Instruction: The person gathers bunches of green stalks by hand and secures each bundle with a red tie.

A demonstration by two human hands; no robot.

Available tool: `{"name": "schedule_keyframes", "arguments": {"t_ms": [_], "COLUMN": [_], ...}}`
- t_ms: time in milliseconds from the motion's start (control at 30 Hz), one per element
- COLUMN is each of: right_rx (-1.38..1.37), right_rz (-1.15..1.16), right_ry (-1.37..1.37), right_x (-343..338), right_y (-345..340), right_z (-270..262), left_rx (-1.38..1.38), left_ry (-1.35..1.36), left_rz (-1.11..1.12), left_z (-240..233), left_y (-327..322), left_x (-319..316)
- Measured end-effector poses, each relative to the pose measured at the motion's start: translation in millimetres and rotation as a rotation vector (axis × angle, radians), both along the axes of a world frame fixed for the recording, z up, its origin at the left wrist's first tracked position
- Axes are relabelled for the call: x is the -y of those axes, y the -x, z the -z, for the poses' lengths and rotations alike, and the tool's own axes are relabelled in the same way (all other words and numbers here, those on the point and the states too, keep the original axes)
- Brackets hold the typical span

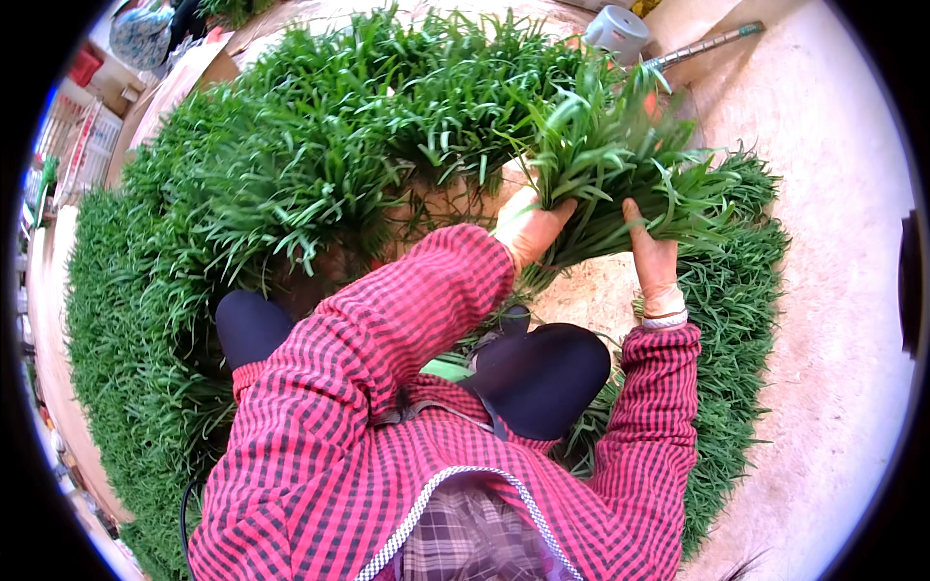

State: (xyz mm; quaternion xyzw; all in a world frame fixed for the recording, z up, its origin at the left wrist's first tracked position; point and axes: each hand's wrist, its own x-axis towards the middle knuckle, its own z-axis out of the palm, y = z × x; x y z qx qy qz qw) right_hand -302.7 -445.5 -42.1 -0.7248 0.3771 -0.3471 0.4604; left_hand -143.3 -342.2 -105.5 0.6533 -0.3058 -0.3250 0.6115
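A thick bunch of long, narrow green leaves, like garlic greens or chives, is held up ahead of me to the right. My left hand clasps its left side low down, thumb toward the stems. On its right side my right hand grips the leaves, with the thumb showing and the other fingers hidden behind them. The leaf tips fan upward and away, partly blurred. Below the bunch, bare tan floor shows between my knees and the greens.
Dense piles of the same greens curve around me at the front, left and right. A grey plastic stool and a banded pole stand beyond the bunch. White crates and a person in patterned clothing are at far left.
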Motion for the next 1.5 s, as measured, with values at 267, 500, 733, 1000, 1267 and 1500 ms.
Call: {"name": "schedule_keyframes", "arguments": {"t_ms": [267, 500, 733, 1000, 1267, 1500], "right_rx": [-0.057, 0.125, 0.147, -0.010, -0.799, -0.748], "right_rz": [-0.010, 0.098, 0.033, 0.242, -0.043, 0.104], "right_ry": [0.163, -0.312, -0.269, -0.291, -0.731, -0.744], "right_x": [66, 114, 105, 50, -134, -167], "right_y": [-46, -78, -63, 50, 177, 214], "right_z": [31, 194, 172, 200, 244, 218], "left_rx": [-0.238, -0.288, -0.239, -0.252, -0.387, -0.347], "left_ry": [0.238, 0.004, -0.018, -0.064, -0.694, -0.562], "left_rz": [0.000, -0.166, -0.098, 0.062, 0.437, 0.267], "left_z": [15, 68, 69, 58, 158, 146], "left_y": [-40, -66, -66, -41, -33, -37], "left_x": [82, 101, 93, -18, -261, -264]}}
